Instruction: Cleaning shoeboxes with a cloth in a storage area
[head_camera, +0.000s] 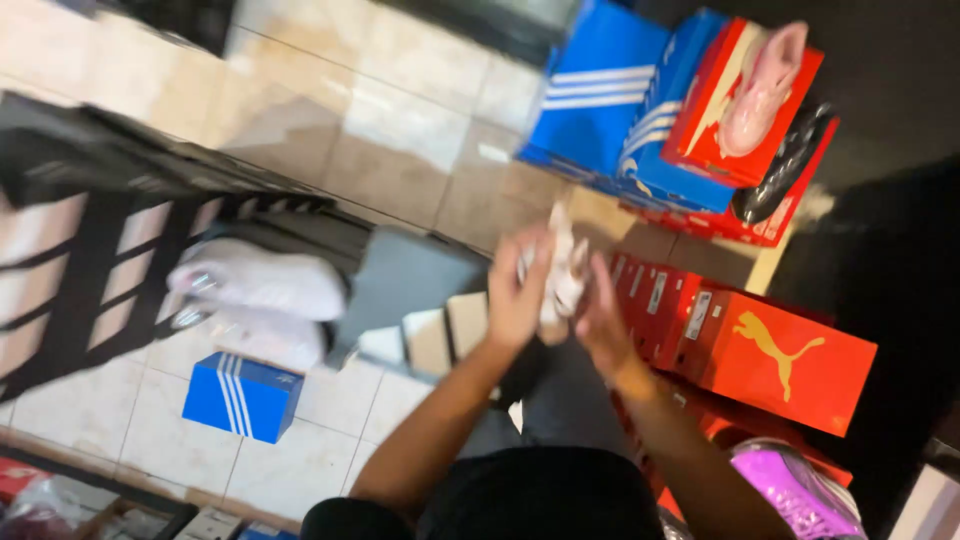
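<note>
Both my hands are raised in front of me around a wad of white crumpled paper (563, 268). My left hand (517, 292) grips its left side, fingers curled. My right hand (603, 318) closes on its right side. The frame is blurred, so the paper's exact shape is unclear. Below the hands lies a grey open shoe box (405, 275) on the tiled floor.
A pair of white shoes (258, 280) lies beside a black rack (95, 230) at left. A small blue striped box (242, 396) sits on the tiles. Blue boxes (600, 95) and red-orange boxes (770, 360) stack at right, with a pink shoe (765, 85) on top and a purple shoe (795, 490) below.
</note>
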